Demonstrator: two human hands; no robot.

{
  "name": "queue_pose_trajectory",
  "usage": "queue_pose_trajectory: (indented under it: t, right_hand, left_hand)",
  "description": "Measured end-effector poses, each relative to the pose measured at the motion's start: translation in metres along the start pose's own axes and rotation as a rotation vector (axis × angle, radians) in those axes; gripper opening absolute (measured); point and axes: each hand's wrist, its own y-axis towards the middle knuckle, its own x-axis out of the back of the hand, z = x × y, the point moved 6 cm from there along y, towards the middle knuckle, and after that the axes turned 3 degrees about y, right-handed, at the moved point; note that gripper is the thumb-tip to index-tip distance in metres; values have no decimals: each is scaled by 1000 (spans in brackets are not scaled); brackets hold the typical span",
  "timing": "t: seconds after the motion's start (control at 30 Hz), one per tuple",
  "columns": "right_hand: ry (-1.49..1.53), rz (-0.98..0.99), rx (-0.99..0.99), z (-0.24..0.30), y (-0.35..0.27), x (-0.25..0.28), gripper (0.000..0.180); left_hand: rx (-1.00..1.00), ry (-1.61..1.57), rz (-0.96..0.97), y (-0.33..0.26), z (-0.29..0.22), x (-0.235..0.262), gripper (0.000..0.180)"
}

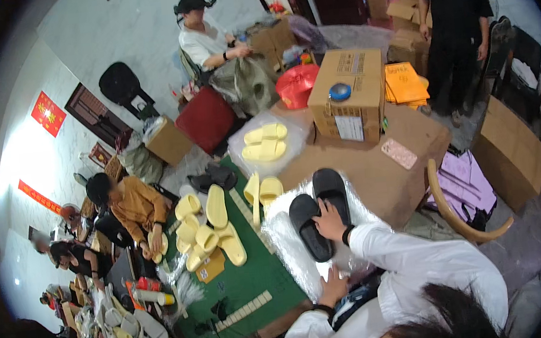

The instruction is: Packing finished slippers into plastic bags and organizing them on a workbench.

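Black rubbery slippers lie on crinkly clear plastic, right hand spread flat on them, left hand pressing the plastic.

Right hand flat, fingers spread, left hand palm down

White sleeves, seemingly dark bands at wrists

Pale marbled wall; dark wooden door; grey floor.
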Motion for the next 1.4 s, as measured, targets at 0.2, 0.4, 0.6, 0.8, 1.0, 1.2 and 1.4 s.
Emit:
queue_pose_trajectory:
  t: [0.2, 0.4, 0.6, 0.8, 1.0, 1.2, 1.4]
  right_hand:
    - [-92, 105, -83, -13, 1, -22, 30]
    - [-16, 411, -125, -39, 17, -29, 44]
    - [408, 38, -86, -24, 6, 17, 35]
    - [1081, -144, -157, -6, -34, 95, 31]
    - [990, -159, -73, -28, -58, 151, 39]
    - [1189, 397, -119, -24, -79, 158, 36]
    - [1235, 1031, -325, 2, -108, 113, 25]
  left_hand:
    - [20, 29, 168, -6, 3, -12, 43]
    - [2, -118, 268, -2, 0, 10, 44]
    - [-6, -40, 224, 18, 15, -24, 45]
    - [12, 33, 268, 32, 22, -21, 49]
    - [79, -178, -145, 10, 8, 52, 50]
    - [117, -61, -555, -6, 29, 99, 36]
    - [-140, -965, -725, 35, 109, 18, 46]
